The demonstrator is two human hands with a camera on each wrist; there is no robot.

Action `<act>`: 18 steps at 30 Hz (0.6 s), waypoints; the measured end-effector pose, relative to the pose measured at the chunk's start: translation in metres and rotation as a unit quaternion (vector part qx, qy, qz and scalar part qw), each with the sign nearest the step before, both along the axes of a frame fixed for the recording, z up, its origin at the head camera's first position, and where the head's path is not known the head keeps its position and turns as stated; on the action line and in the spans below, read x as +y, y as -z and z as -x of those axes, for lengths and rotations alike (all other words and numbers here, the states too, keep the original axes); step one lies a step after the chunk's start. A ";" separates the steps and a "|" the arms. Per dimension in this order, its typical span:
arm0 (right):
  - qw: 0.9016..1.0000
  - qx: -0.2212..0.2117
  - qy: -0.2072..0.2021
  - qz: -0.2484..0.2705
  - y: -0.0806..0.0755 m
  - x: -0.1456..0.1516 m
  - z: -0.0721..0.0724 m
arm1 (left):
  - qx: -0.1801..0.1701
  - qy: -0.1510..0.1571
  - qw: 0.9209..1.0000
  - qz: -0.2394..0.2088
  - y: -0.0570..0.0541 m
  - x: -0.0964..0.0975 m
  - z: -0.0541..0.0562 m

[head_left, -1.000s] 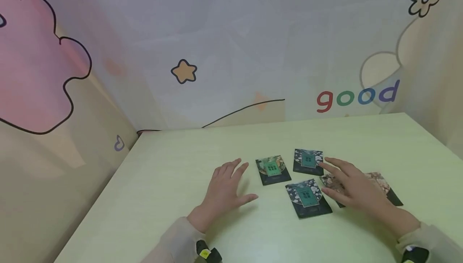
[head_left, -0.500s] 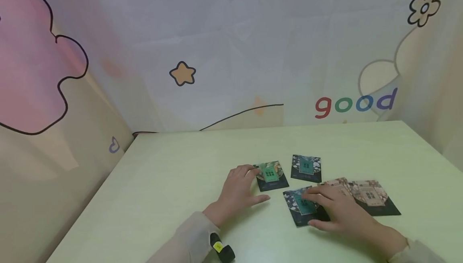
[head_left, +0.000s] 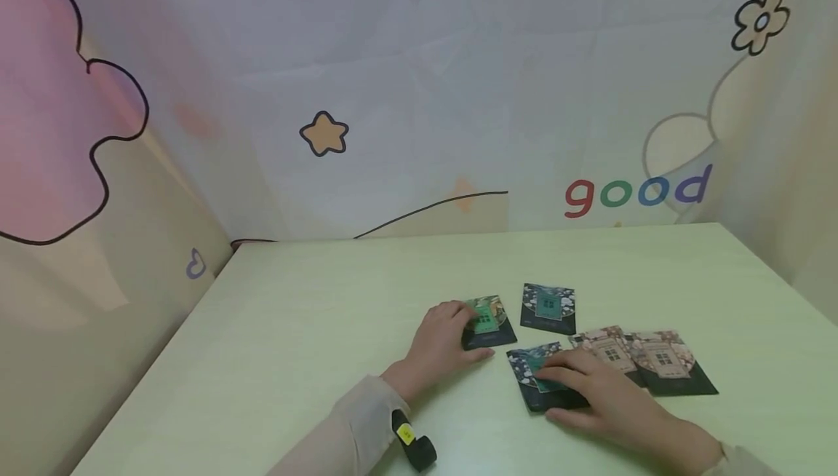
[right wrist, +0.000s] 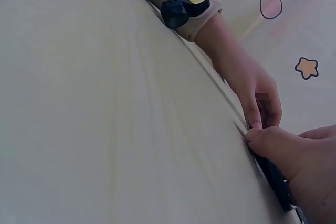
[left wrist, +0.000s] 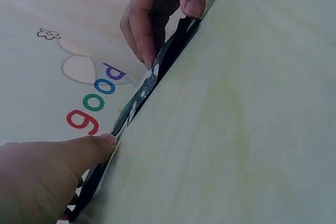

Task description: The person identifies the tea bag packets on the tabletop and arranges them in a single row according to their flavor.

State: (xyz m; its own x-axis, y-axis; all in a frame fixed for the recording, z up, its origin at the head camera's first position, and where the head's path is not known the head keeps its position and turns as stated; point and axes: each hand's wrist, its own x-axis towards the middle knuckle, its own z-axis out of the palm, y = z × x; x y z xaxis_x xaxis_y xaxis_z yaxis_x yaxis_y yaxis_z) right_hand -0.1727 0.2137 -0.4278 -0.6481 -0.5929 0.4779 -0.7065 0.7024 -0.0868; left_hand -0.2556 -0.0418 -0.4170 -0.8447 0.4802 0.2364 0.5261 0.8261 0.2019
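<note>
In the head view my left hand (head_left: 440,345) grips the left side of a flat green-and-black printed packet (head_left: 500,330), fingertips on its face and thumb by the near corner. My right hand (head_left: 609,399) holds a dark blue floral packet (head_left: 524,367), fingers curled over its face and thumb at the near edge. The left wrist view shows the right thumb and fingers about the blue packet (left wrist: 144,92). A second blue packet (head_left: 548,307) lies behind. Two pink-beige packets, one partly covered (head_left: 609,345) and one outermost (head_left: 668,363), overlap at the right.
The pale green tabletop (head_left: 294,316) meets a printed cloth backdrop (head_left: 419,134) at the back and sides. A black wrist camera (head_left: 414,443) sits at my left cuff.
My left hand has moved right and come down onto the green packet. My right hand has moved left and nearer, from the pink packets onto the front blue one. The head view has shifted slightly.
</note>
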 end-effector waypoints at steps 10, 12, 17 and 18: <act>0.999 -0.028 0.031 -0.011 -0.005 -0.006 -0.005 | -0.019 0.005 1.000 0.008 0.001 -0.001 0.001; 0.999 -0.037 0.037 -0.014 -0.006 -0.006 -0.005 | -0.021 0.008 1.000 0.009 0.001 -0.001 0.001; 0.998 -0.050 0.041 -0.019 -0.008 -0.008 -0.006 | -0.016 0.010 1.000 0.008 0.001 -0.005 -0.001; 0.998 -0.053 0.041 -0.019 -0.008 -0.009 -0.006 | -0.012 0.011 1.000 0.006 0.001 -0.007 -0.002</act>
